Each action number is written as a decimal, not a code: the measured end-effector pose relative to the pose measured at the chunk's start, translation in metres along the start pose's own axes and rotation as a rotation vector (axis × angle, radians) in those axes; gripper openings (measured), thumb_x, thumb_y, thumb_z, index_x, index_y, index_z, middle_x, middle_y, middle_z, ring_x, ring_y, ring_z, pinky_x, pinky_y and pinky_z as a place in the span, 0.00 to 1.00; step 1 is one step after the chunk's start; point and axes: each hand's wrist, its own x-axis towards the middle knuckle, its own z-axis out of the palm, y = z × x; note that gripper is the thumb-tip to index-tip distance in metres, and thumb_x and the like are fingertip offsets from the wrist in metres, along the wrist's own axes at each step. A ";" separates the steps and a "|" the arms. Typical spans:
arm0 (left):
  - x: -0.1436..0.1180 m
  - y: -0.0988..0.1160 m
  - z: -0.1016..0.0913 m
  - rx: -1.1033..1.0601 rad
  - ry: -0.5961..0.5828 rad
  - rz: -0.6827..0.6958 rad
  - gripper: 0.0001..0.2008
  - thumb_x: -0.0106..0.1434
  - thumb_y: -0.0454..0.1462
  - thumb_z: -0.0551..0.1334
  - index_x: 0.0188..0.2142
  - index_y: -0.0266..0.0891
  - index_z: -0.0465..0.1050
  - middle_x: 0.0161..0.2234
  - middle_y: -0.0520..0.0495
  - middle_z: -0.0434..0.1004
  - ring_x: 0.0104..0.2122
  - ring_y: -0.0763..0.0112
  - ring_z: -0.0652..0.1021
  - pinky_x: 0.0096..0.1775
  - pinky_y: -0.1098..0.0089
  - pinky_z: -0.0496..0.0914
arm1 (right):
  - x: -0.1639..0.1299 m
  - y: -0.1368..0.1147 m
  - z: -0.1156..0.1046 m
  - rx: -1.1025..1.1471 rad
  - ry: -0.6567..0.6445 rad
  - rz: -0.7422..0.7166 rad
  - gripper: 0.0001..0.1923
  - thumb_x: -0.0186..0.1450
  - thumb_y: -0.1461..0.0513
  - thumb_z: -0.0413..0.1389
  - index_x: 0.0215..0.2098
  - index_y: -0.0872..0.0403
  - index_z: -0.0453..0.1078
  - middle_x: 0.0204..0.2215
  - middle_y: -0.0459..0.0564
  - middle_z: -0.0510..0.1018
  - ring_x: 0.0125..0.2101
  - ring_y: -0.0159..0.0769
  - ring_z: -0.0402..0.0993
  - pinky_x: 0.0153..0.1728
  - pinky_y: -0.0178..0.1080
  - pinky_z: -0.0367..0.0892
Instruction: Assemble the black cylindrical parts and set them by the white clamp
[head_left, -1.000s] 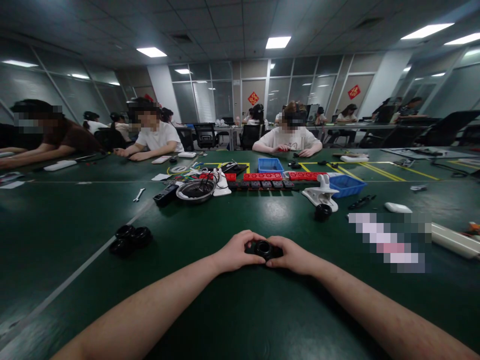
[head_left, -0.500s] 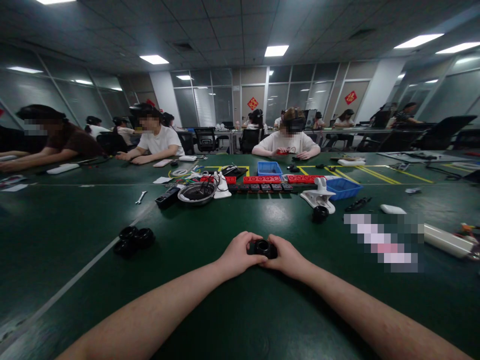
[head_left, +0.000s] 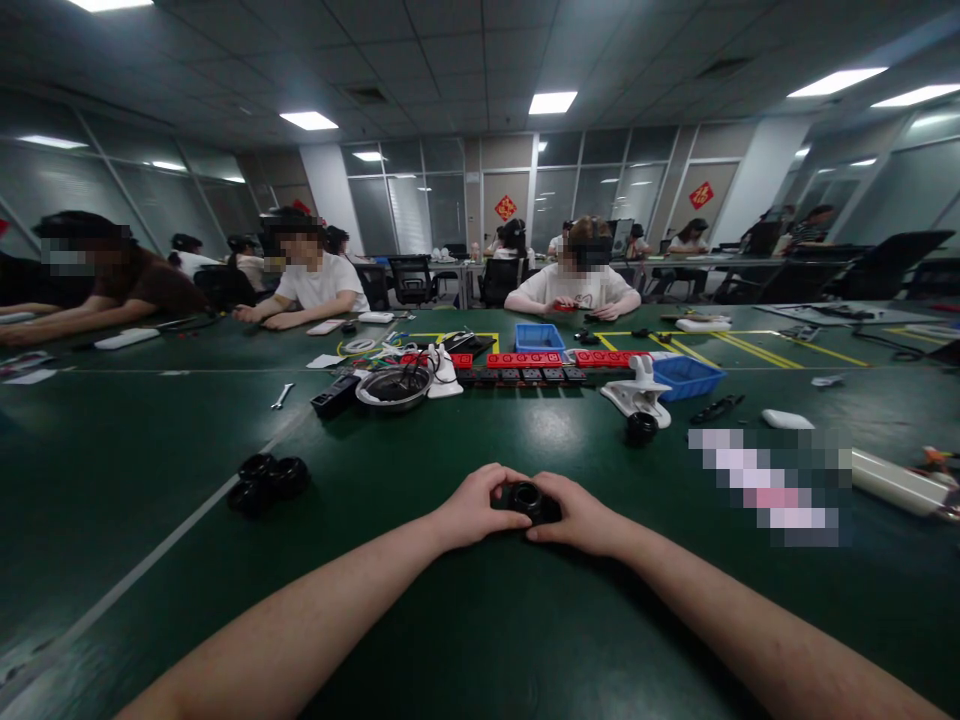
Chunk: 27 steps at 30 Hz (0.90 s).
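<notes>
Green counter (head_left: pixel 480 640) in an open-plan workroom, other people seated along the far side at their own work.

Left hand (head_left: pixel 472 505) and right hand (head_left: pixel 577 515) are both closed around one small black ring-shaped part (head_left: pixel 527 497), round opening facing up, held between the fingertips just above or on the counter, centre of view; contact with the surface can't be told. Left fingers curl over its left edge, right thumb and fingers clamp the right side.

Change over the last second: almost none. Hands sat at the same spot, lifted slightly half a second ago, now back down a touch; grip on both sides unchanged. Reads as fine fiddling or pressing on the part in place, not a move or hand-off.

Nearby: cluster of similar black rings (head_left: pixel 262 480) well apart to the left, one more black cylindrical part (head_left: pixel 642 427) beside a white clamp-like fixture (head_left: pixel 637 392), blue bin (head_left: pixel 686 375), metal bowl with cables (head_left: pixel 394 385), rows of red and black components (head_left: pixel 529 365), small wrench (head_left: pixel 282 394).
</notes>
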 end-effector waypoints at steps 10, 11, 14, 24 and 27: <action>0.001 0.001 -0.002 -0.028 -0.032 -0.006 0.20 0.48 0.39 0.64 0.42 0.40 0.66 0.33 0.51 0.64 0.29 0.72 0.65 0.30 0.74 0.61 | 0.003 0.003 -0.006 0.106 -0.082 0.003 0.14 0.49 0.61 0.60 0.34 0.56 0.67 0.31 0.46 0.69 0.33 0.36 0.64 0.33 0.35 0.59; 0.001 0.001 -0.002 -0.027 -0.031 -0.003 0.20 0.48 0.39 0.64 0.42 0.40 0.66 0.33 0.51 0.64 0.29 0.72 0.65 0.30 0.74 0.61 | 0.003 0.004 -0.005 0.111 -0.085 0.009 0.14 0.49 0.62 0.60 0.34 0.56 0.67 0.31 0.46 0.69 0.32 0.35 0.64 0.33 0.35 0.59; 0.001 0.000 -0.001 -0.026 -0.023 0.001 0.20 0.48 0.39 0.64 0.42 0.40 0.67 0.33 0.51 0.64 0.29 0.73 0.65 0.30 0.74 0.61 | 0.004 0.004 -0.004 0.128 -0.085 0.046 0.14 0.48 0.63 0.60 0.34 0.57 0.67 0.29 0.45 0.68 0.31 0.34 0.64 0.30 0.34 0.59; -0.004 0.011 0.010 0.041 0.101 -0.099 0.20 0.44 0.40 0.66 0.38 0.38 0.67 0.31 0.51 0.63 0.28 0.72 0.65 0.29 0.74 0.61 | 0.004 0.003 0.005 0.077 0.027 0.173 0.18 0.42 0.58 0.63 0.26 0.56 0.60 0.23 0.41 0.64 0.25 0.29 0.59 0.22 0.30 0.53; -0.006 0.014 0.016 0.051 0.194 -0.152 0.20 0.44 0.39 0.66 0.37 0.38 0.67 0.33 0.50 0.64 0.30 0.70 0.67 0.31 0.72 0.62 | 0.005 0.001 0.015 -0.061 0.137 0.230 0.19 0.42 0.56 0.62 0.25 0.55 0.57 0.22 0.42 0.64 0.24 0.29 0.59 0.22 0.30 0.51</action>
